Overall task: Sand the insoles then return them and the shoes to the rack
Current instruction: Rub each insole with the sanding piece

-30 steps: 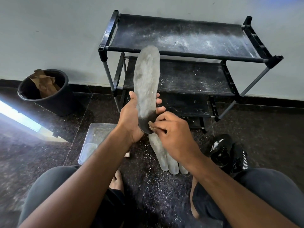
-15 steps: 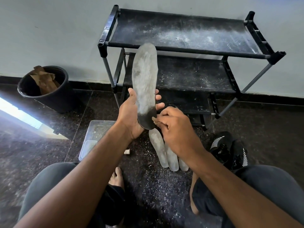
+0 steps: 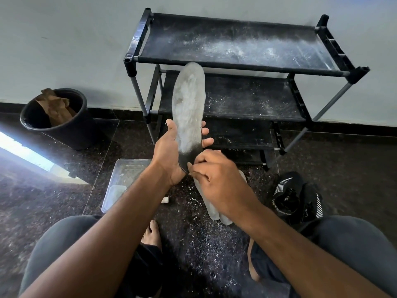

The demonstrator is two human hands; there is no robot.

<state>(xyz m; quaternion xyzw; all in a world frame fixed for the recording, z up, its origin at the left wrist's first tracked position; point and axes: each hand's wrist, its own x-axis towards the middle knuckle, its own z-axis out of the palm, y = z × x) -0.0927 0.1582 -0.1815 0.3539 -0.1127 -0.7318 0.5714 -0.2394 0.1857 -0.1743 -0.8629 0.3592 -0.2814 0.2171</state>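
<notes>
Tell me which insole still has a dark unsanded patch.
The insole held upright by the left hand: its heel end is dark. The insoles on the floor look pale grey where visible.

The insole I held looked matt and scuffed grey, its heel dark. The rack had dusty black cloth shelves on metal tubes; the floor was glossy speckled stone.

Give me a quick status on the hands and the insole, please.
Left hand grips insole upright. Right hand pinches small abrasive at its dark heel. Rack shelves bare, dusty; nothing blocking.
</notes>
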